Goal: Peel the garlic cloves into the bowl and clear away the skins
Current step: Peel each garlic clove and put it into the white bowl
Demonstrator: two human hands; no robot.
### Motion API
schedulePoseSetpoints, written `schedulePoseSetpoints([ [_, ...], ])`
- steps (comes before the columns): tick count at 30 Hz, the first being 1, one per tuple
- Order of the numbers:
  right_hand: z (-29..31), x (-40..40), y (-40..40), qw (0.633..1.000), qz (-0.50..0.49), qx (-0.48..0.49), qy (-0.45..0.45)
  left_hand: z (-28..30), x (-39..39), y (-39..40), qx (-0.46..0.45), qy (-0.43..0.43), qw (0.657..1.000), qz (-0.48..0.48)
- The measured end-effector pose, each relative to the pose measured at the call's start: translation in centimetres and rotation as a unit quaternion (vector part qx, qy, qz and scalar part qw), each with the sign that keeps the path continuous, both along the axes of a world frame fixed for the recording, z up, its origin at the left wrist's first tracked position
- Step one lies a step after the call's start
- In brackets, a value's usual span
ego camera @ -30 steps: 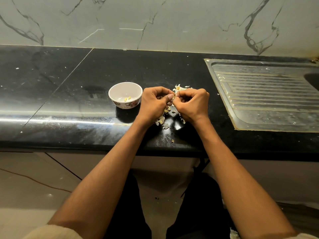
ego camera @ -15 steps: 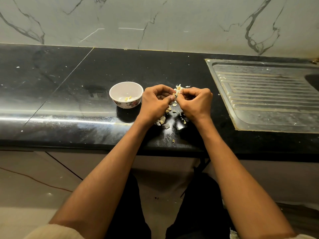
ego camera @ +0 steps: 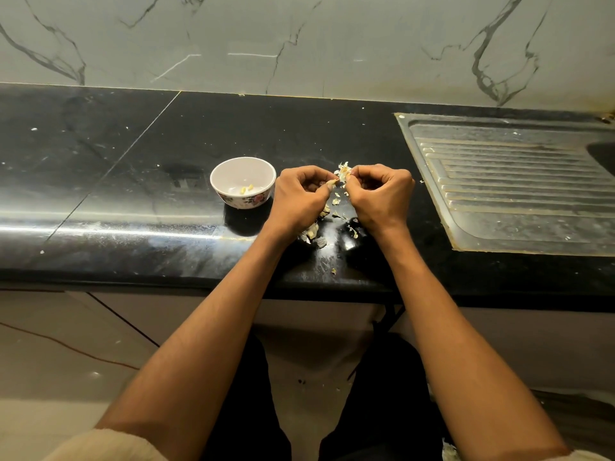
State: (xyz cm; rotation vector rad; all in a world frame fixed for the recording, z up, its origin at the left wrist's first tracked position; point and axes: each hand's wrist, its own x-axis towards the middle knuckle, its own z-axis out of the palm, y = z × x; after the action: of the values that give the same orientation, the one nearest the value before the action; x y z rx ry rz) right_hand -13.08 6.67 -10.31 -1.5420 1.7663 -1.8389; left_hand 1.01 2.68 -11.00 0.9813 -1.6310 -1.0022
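A small white bowl (ego camera: 243,183) with a flower pattern stands on the black counter, with a few peeled garlic pieces (ego camera: 247,189) inside. Just right of it, my left hand (ego camera: 301,197) pinches a garlic clove (ego camera: 331,184) at its fingertips. My right hand (ego camera: 382,194) faces it, a small gap apart, and pinches a pale papery skin (ego camera: 343,171) that sticks up between the two hands. Loose skins and garlic pieces (ego camera: 312,232) lie on the counter under and in front of my hands.
A steel sink drainboard (ego camera: 519,181) fills the right side of the counter, with the basin at the far right edge. A marble wall rises behind the counter (ego camera: 100,161). My legs and the floor show below the counter's front edge.
My hands have drawn slightly apart, the right hand pulling the skin away to the right. More skin now shows between them. The bowl has not moved.
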Motion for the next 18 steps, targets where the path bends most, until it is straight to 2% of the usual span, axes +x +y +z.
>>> schedulePoseSetpoints([
  [7,-0.05,-0.09,0.07,1.0,0.004,0.004,0.019,-0.24,-0.14,-0.32,0.007,-0.002,1.0,0.009],
  [12,-0.11,-0.01,-0.12,0.999,-0.049,0.012,0.012,-0.16,-0.16,-0.26,0.007,-0.011,1.0,0.015],
  [18,-0.34,-0.62,-0.34,0.997,-0.066,0.028,0.018,-0.07,-0.09,-0.08,-0.033,-0.022,0.999,0.027],
])
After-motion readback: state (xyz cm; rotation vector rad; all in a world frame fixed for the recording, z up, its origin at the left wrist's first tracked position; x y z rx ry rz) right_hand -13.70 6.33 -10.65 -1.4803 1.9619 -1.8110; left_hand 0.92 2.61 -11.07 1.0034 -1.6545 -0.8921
